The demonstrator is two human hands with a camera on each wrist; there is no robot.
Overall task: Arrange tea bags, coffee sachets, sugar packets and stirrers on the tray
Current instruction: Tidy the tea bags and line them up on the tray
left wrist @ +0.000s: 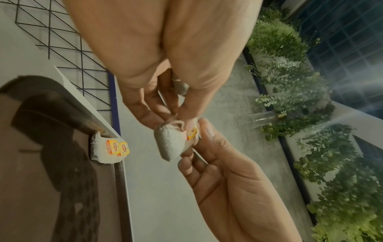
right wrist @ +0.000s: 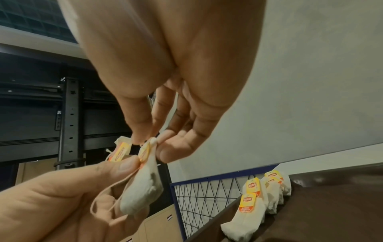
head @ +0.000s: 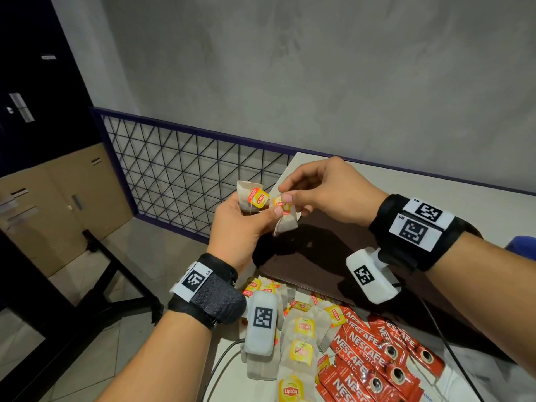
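Separating two Lipton tea bags in mid-air above the dark tray (head: 319, 256), the person seems to be on the tea-bag step, with several bags (right wrist: 267, 193) already lined up along the tray's edge. The left hand (head: 240, 224) grips one tea bag (head: 249, 198) while the right hand (head: 324, 192) pinches the second tea bag (head: 285, 219) by its top, thumb and forefinger tight. Next, I reckon, the strings need freeing before either bag joins the row; loose tea bags (head: 301, 338) and Nescafe sachets (head: 374, 358) wait on the worktop (head: 435, 187).
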